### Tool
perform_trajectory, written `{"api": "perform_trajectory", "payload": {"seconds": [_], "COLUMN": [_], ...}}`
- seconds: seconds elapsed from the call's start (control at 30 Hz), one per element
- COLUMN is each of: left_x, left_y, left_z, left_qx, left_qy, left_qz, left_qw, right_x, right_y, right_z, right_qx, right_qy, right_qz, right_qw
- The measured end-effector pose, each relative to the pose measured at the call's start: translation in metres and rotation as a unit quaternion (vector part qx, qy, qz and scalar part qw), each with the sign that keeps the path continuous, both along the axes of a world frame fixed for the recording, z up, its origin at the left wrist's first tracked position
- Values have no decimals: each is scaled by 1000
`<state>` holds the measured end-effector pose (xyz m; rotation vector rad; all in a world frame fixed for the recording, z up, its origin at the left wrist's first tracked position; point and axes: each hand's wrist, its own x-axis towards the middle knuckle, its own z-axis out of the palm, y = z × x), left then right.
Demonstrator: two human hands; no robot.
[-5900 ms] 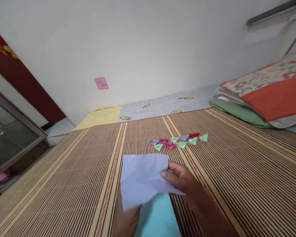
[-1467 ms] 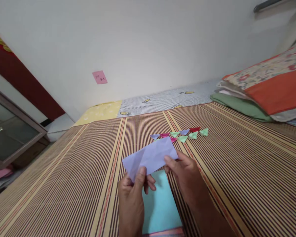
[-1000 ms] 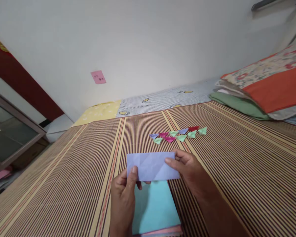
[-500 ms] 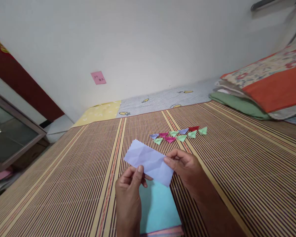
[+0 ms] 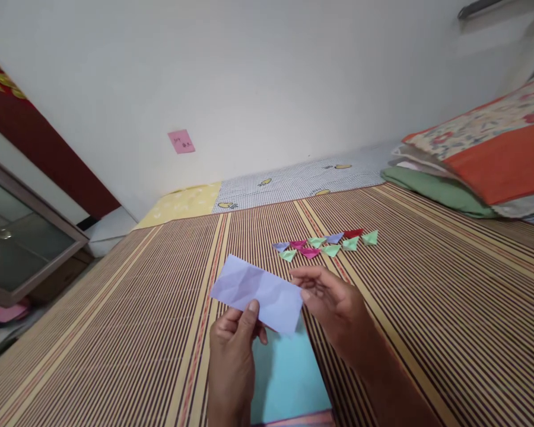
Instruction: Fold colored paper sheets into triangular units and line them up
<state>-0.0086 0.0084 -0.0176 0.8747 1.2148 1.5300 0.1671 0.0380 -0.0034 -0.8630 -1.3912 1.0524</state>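
- One pinch: my left hand holds the paper by its lower edge.
- My right hand, fingers parted, is at its right end; touch unclear.
- Mid-folding, I judge; next calls for a right-finger grip.
- Below the fingers: blue sheet; beyond: folded pieces.

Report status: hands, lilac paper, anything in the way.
Left hand pinches creased lilac paper, thumb on top. Right hand open by its corner, contact unclear. Paper held partly over cyan sheet. No obstruction visible between hands and paper.
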Motion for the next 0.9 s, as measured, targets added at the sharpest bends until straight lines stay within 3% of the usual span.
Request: {"api": "perform_trajectory", "payload": {"seconds": [0.1,0.17,0.37,0.63,0.9], "left_x": [-2,-3,0,6,9], "left_y": [1,2,-1,-4,0], "left_z": [4,5,4,3,-3], "left_qx": [-5,-6,10,28,25], "left_qy": [-34,-43,0,54,-33], "left_qz": [20,12,-34,-26,23], "left_qw": [999,999,999,998,999], "right_x": [6,6,-8,-26,-26], "right_y": [-1,-1,-1,-7,-9], "right_z": [3,3,-3,-4,0], "right_qx": [93,111,114,33,-21], "right_qy": [-101,-135,-100,-92,-26], "right_qz": [29,53,9,-60,-22], "right_qw": [990,983,988,993,999]}}
